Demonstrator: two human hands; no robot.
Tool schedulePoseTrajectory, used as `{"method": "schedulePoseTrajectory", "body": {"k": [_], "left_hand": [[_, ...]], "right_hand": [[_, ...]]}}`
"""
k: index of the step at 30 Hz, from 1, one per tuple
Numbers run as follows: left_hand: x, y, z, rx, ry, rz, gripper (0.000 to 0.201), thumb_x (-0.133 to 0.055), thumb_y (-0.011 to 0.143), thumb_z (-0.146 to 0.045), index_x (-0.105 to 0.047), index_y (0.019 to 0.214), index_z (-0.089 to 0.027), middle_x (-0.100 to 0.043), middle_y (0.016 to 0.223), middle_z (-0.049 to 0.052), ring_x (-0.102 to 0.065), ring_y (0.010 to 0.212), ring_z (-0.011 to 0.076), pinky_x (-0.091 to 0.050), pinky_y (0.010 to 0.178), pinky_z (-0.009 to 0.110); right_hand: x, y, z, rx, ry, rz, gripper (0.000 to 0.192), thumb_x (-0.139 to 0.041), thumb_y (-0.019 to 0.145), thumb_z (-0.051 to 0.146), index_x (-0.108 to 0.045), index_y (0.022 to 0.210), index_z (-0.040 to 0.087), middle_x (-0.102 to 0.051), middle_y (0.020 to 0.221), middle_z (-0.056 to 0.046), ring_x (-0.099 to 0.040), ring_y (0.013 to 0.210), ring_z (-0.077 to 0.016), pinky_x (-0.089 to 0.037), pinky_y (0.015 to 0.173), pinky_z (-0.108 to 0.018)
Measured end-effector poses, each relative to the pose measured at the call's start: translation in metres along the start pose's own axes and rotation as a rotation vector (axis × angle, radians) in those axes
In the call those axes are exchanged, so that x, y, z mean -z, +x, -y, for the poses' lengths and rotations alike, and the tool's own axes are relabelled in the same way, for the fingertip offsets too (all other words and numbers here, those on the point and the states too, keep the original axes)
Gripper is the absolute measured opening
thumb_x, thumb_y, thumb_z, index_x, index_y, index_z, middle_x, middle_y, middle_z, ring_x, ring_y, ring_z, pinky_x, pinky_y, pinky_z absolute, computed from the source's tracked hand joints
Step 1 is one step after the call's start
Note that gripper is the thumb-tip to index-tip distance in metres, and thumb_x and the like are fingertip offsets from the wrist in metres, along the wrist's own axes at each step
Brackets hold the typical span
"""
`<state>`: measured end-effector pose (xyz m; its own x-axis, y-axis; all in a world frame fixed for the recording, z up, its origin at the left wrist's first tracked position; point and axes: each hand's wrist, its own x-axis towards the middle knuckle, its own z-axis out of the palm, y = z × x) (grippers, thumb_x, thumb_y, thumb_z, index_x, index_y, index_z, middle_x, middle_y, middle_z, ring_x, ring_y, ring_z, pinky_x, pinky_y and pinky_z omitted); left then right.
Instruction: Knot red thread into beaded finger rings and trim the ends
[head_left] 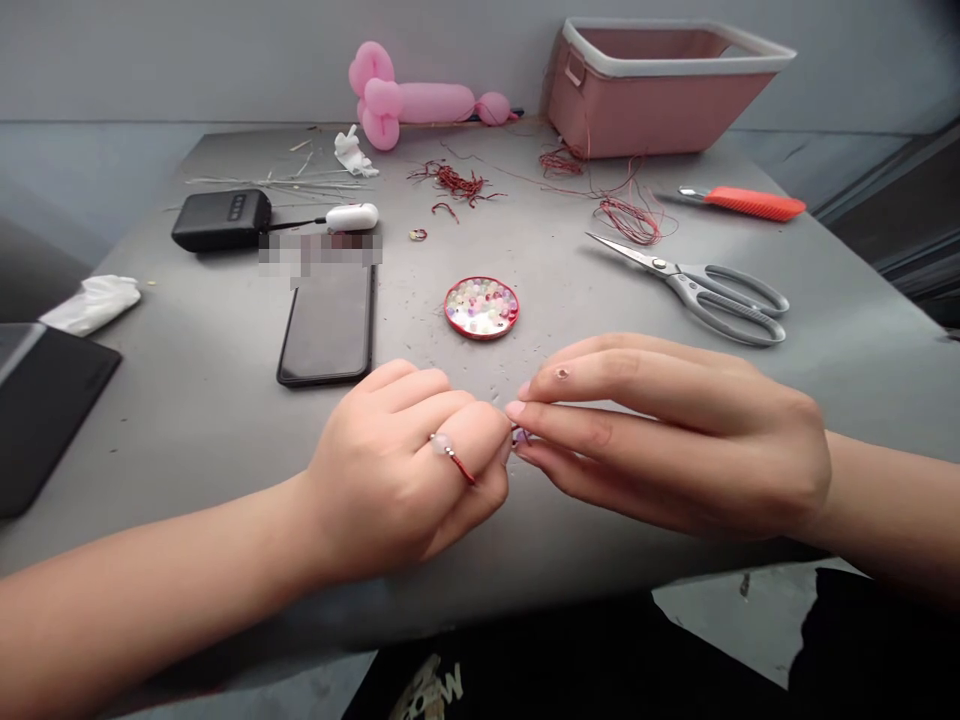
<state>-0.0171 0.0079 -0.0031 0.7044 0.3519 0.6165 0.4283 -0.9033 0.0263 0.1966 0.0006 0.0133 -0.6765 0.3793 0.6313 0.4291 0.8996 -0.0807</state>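
Note:
My left hand [416, 465] is closed, thumb and index finger pressed together at one end of a small beaded cord [520, 436]. A ring of red thread with a pale bead and silver beads [442, 445] circles its index finger. Facing it, my right hand [667, 440] pinches the same cord between thumb and fingertips, the other fingers stretched out. Only a purple bead and a bit of dark thread show between the fingertips; the rest is hidden. Just beyond the hands lies a red-rimmed round dish [448, 318] of pastel beads [481, 303].
Grey scissors [697, 290], an orange-handled cutter [754, 203] and tangled red cord [630, 218] lie right. A phone [328, 335], black power bank [221, 220] and tissue [97, 303] are left. Red thread scraps [461, 183], a pink balloon figure [435, 102] and a pink bin [637, 110] are behind.

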Motion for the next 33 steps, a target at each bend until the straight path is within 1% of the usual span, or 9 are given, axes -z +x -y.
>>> {"method": "schedulePoseTrajectory", "body": {"k": [3, 9, 12, 15, 19, 25, 29, 31, 33], "left_hand": [[0.001, 0.0, 0.0, 0.004, -0.028, 0.014, 0.016, -0.053, 0.086, -0.009, -0.051, 0.074, -0.02, -0.055, 0.055, -0.002, -0.044, 0.052, 0.0145, -0.036, 0.052, 0.03], [0.002, -0.001, -0.001, -0.005, -0.102, -0.002, 0.013, -0.052, 0.084, -0.007, -0.053, 0.081, -0.019, -0.055, 0.058, -0.002, -0.043, 0.054, 0.0153, -0.036, 0.053, 0.03], [0.004, 0.0, -0.003, 0.059, -0.165, 0.015, 0.012, -0.052, 0.086, -0.009, -0.055, 0.08, -0.019, -0.058, 0.059, -0.001, -0.044, 0.055, 0.015, -0.038, 0.054, 0.031], [0.008, 0.002, -0.006, 0.153, -0.232, 0.054, 0.016, -0.05, 0.087, -0.009, -0.055, 0.076, -0.019, -0.06, 0.06, -0.001, -0.047, 0.056, 0.0141, -0.04, 0.056, 0.03], [0.011, 0.003, -0.009, 0.185, -0.251, 0.078, 0.018, -0.05, 0.089, -0.009, -0.057, 0.076, -0.019, -0.062, 0.06, -0.002, -0.05, 0.055, 0.0125, -0.041, 0.058, 0.03], [0.01, 0.002, -0.008, 0.179, -0.199, 0.111, 0.019, -0.05, 0.088, -0.011, -0.058, 0.074, -0.02, -0.058, 0.055, -0.003, -0.047, 0.053, 0.0132, -0.04, 0.055, 0.03], [0.008, 0.002, -0.005, 0.093, -0.202, 0.08, 0.018, -0.049, 0.089, -0.011, -0.055, 0.075, -0.018, -0.061, 0.059, 0.0, -0.046, 0.055, 0.0141, -0.04, 0.053, 0.031], [0.006, 0.002, -0.004, 0.055, -0.185, 0.068, 0.018, -0.049, 0.089, -0.01, -0.054, 0.074, -0.018, -0.059, 0.058, 0.0, -0.043, 0.054, 0.0143, -0.039, 0.052, 0.031], [0.003, 0.001, -0.001, 0.031, -0.136, 0.054, 0.017, -0.051, 0.087, -0.009, -0.053, 0.074, -0.019, -0.056, 0.056, -0.002, -0.041, 0.053, 0.0141, -0.037, 0.051, 0.031]], "right_hand": [[0.003, 0.002, -0.003, -0.085, 0.168, 0.027, 0.01, -0.062, 0.087, 0.013, -0.066, 0.089, 0.022, -0.069, 0.085, -0.005, -0.066, 0.073, -0.0136, -0.059, 0.07, -0.026], [0.002, 0.008, -0.003, -0.413, 0.676, 0.115, 0.01, -0.058, 0.091, 0.014, -0.062, 0.082, 0.018, -0.066, 0.081, -0.003, -0.063, 0.074, -0.0106, -0.055, 0.062, -0.021], [-0.002, 0.008, -0.003, -0.499, 0.839, 0.101, 0.012, -0.058, 0.091, 0.013, -0.06, 0.079, 0.016, -0.065, 0.079, -0.003, -0.063, 0.074, -0.01, -0.055, 0.063, -0.021], [-0.002, 0.008, -0.003, -0.387, 0.728, 0.027, 0.009, -0.06, 0.089, 0.011, -0.062, 0.082, 0.016, -0.066, 0.081, -0.004, -0.063, 0.078, -0.011, -0.056, 0.069, -0.023], [0.005, 0.006, 0.003, -0.221, 0.376, -0.007, 0.013, -0.06, 0.087, 0.009, -0.064, 0.084, 0.021, -0.066, 0.083, -0.003, -0.065, 0.076, -0.0127, -0.058, 0.072, -0.026], [0.014, -0.003, 0.016, -0.15, 0.054, 0.086, 0.019, -0.058, 0.089, 0.01, -0.062, 0.097, 0.027, -0.068, 0.091, -0.005, -0.068, 0.084, -0.02, -0.061, 0.07, -0.033], [0.008, -0.002, 0.014, -0.136, 0.104, 0.034, 0.012, -0.059, 0.088, 0.011, -0.062, 0.093, 0.021, -0.065, 0.086, -0.006, -0.065, 0.075, -0.0155, -0.058, 0.069, -0.029], [0.005, 0.002, 0.012, -0.225, 0.218, 0.003, 0.009, -0.061, 0.087, 0.01, -0.061, 0.086, 0.019, -0.064, 0.081, -0.005, -0.062, 0.07, -0.0124, -0.056, 0.066, -0.025], [0.002, 0.006, 0.011, -0.384, 0.381, 0.03, 0.011, -0.06, 0.086, 0.012, -0.059, 0.078, 0.018, -0.063, 0.075, -0.003, -0.06, 0.066, -0.0104, -0.052, 0.059, -0.022]]}}
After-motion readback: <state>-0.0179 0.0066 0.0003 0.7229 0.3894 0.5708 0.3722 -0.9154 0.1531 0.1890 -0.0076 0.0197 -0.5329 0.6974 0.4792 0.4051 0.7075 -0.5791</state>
